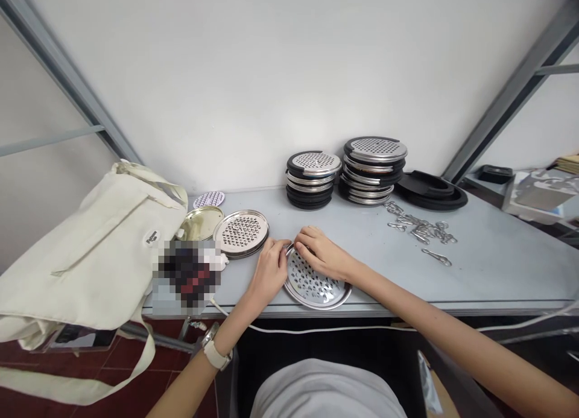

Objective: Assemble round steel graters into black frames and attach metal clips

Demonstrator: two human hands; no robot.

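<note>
A round metal grater plate (316, 285) lies near the table's front edge, right in front of me. My left hand (270, 267) pinches its upper left rim between thumb and fingers. Over the far rim bends my right hand (322, 252), its fingers curled down on the edge and partly hiding the holes. Just left of my hands sits a short stack of similar round grater plates (242, 232). A gold-coloured round lid or plate (201, 224) lies beyond it, partly covered.
Two tall stacks of grater plates with black rims (313, 180) (373, 171) stand by the wall. Black round trays (429, 190) and loose metal clips (420, 226) are at the right. A cream bag (90, 249) leans at the left, and a white cable (335, 330) runs along the front.
</note>
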